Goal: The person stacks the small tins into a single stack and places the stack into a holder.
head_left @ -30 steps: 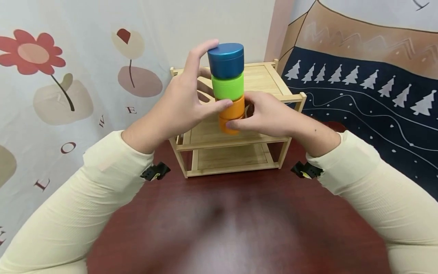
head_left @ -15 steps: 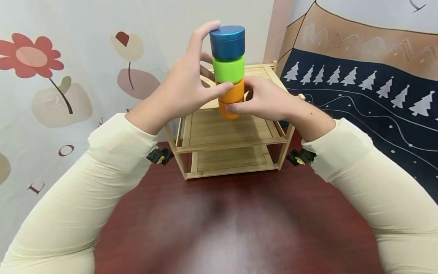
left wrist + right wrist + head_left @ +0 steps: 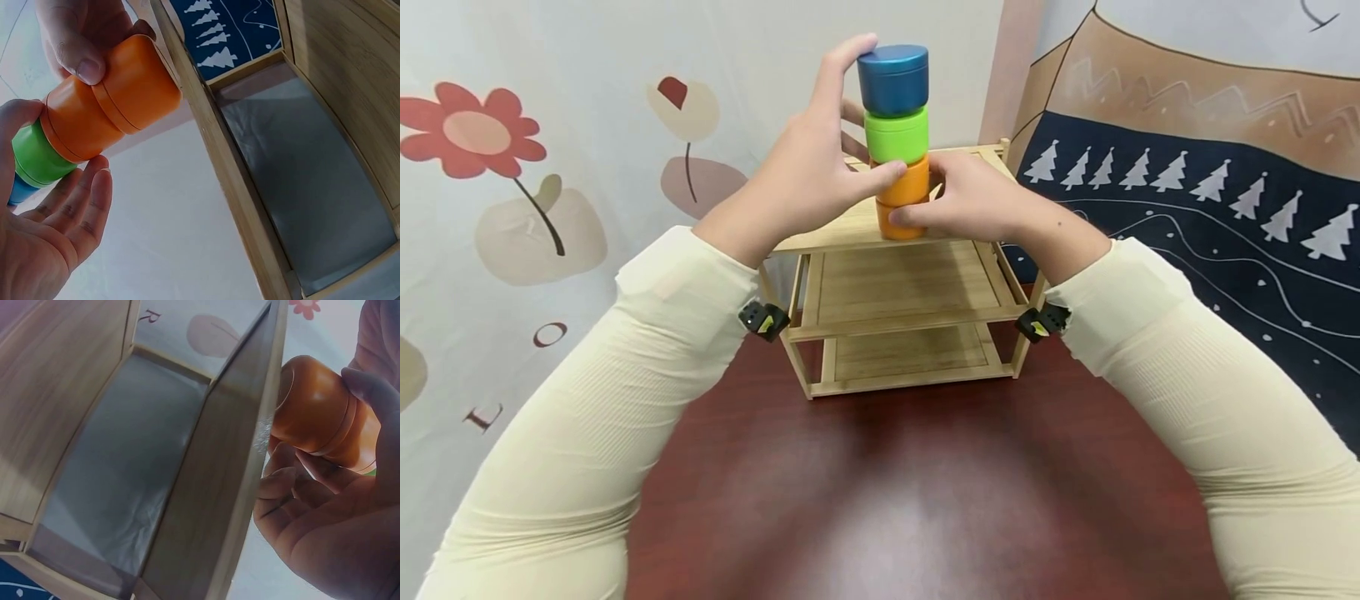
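Both hands hold an upright stack of round canisters. A blue canister [image 3: 893, 83] tops it, then a green canister [image 3: 897, 137], an upper orange canister [image 3: 913, 185] and a lower orange canister [image 3: 901, 233]. My left hand [image 3: 808, 167] grips the stack from the left, index finger at the blue rim and thumb on the upper orange canister. From the right, my right hand [image 3: 977, 196] grips the orange canisters low down. In the left wrist view the bottom orange canister [image 3: 142, 84] appears beside the shelf's top edge; whether it touches is unclear.
Behind the stack stands a wooden shelf [image 3: 910, 321] with three tiers; its top tier [image 3: 838, 229] is partly hidden by the hands. It stands on a dark red table [image 3: 880, 483]. A flower-print cloth [image 3: 625, 150] hangs at left, a tree-print cloth [image 3: 1180, 200] at right.
Both hands have lifted the stack, quickly at first and then less, from in front of the middle tier to the height of the shelf's top tier. The grips look the same.
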`<state>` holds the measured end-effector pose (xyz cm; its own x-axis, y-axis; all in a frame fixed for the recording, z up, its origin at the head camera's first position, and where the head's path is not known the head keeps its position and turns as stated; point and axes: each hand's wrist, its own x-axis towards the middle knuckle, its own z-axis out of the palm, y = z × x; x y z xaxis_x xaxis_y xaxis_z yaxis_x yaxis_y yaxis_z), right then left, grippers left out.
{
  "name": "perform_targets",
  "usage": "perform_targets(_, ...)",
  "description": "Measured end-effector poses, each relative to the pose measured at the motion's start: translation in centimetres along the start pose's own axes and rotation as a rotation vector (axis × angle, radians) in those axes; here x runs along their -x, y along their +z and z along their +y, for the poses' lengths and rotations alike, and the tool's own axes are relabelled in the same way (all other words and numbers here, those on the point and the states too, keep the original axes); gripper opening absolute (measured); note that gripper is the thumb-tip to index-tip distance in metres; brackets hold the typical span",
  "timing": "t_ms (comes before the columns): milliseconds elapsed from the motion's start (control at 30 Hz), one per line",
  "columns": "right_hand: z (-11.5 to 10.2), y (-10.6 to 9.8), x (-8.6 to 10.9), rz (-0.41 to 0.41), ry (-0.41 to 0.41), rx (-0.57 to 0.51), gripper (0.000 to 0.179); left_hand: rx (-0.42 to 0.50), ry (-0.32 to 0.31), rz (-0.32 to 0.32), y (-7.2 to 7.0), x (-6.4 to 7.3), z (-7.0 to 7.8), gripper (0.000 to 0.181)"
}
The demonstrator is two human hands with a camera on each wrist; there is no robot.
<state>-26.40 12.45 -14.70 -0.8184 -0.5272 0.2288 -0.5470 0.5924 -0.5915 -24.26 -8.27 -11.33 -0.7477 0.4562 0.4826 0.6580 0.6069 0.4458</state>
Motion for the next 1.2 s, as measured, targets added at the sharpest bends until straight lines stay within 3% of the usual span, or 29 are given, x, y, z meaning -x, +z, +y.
perform_targets(667,0.4,-0.3,-0.6,0.0,0.097,0.008,0.061,0.004,-0.048,-0.01,0.5,-1.4,-0.6,0.097)
perform_targets(1033,0.6,0.0,-0.5,0.01,0.087,-0.031,0.062,0.001,-0.051,-0.007,0.6,-1.3,-0.4,0.099)
perform_targets(1200,0.7,-0.1,-0.1,0.016,0.094,-0.032,0.066,0.034,-0.081,0.006,0.6,-1.0,-0.6,0.105)
